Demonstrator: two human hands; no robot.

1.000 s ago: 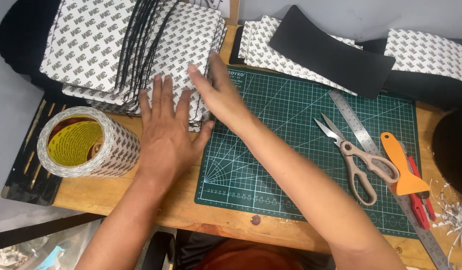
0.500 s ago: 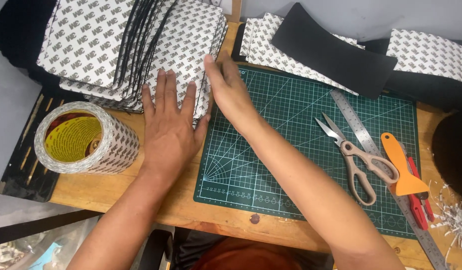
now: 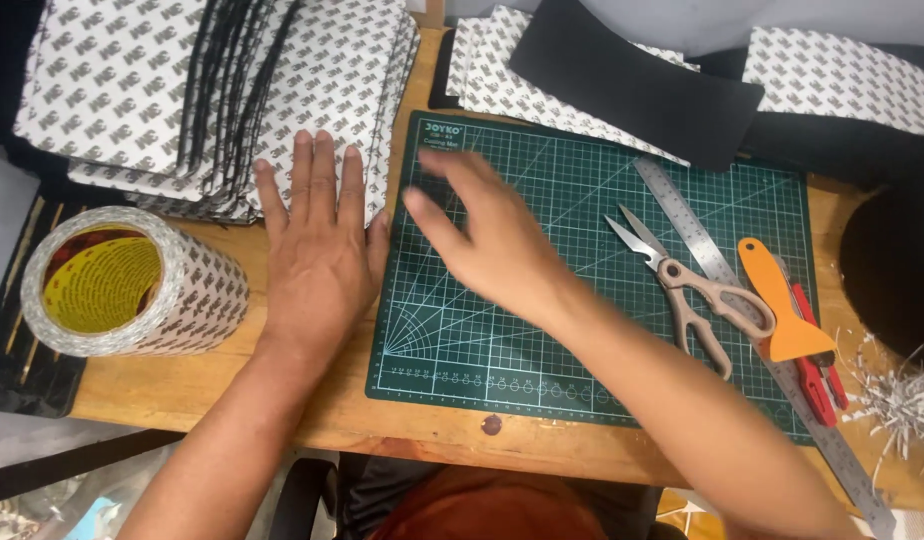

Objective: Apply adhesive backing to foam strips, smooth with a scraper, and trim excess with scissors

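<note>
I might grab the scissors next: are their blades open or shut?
Open. The scissors lie flat on the green cutting mat, the two blade tips spread apart in a narrow V, with mat showing between them.

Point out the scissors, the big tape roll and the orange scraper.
scissors (image 3: 682, 285), head view, on the pivot where blades meet handles
tape roll (image 3: 197, 300), head view, on its patterned outer side
orange scraper (image 3: 777, 300), head view, on its flat orange body

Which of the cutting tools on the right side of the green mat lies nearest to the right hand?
The scissors, with beige handles and blades open, lie nearest the right hand. The orange scraper and the red knife lie farther right, past the steel ruler.
</note>
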